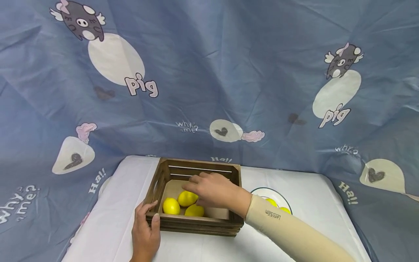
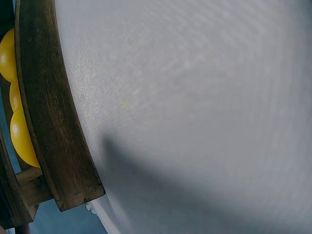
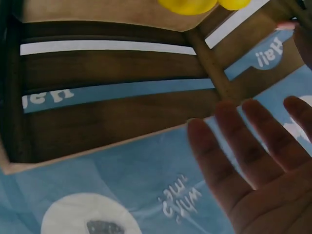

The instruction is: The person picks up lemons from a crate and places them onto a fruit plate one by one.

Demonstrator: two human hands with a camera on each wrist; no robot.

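Note:
A brown slatted wooden crate [image 1: 199,222] stands on the white-covered table, three yellow lemons [image 1: 171,206] grouped in its left half. My left hand [image 1: 145,229] holds the crate's front left corner, fingers over the side rim and thumb at the front. Over the inside of the crate is my right hand [image 1: 211,189], its fingertips close above the rear lemon. In the right wrist view, that hand's fingers [image 3: 253,141] are spread and loosely straight, with nothing in them. The left wrist view shows lemons [image 2: 22,136] past the crate's slat [image 2: 53,97].
Right of the crate, a white plate [image 1: 262,191] with a dark rim carries yellow lemons [image 1: 285,210], partly hidden by my right forearm. A blue-grey printed cloth [image 1: 196,91] hangs behind and at both sides of the table [image 1: 183,247].

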